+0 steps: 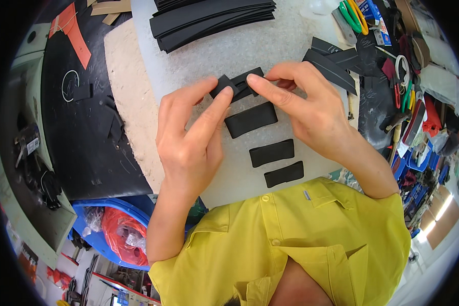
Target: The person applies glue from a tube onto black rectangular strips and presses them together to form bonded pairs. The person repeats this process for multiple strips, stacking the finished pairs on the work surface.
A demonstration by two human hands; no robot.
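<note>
Left hand (191, 135) and right hand (301, 104) are pinching opposite ends of a small black strip (239, 84), ideally keeping it flat above the three cut pieces (273, 152) nearer the person.

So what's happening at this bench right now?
A person in a yellow shirt is holding a small black rubbery strip up between both hands. The left hand pinches its left end and the right hand its right end. Below it, three similar short black pieces lie in a row on the white work surface. A stack of longer black strips sits further back, with scissors and tools to the right.
</note>
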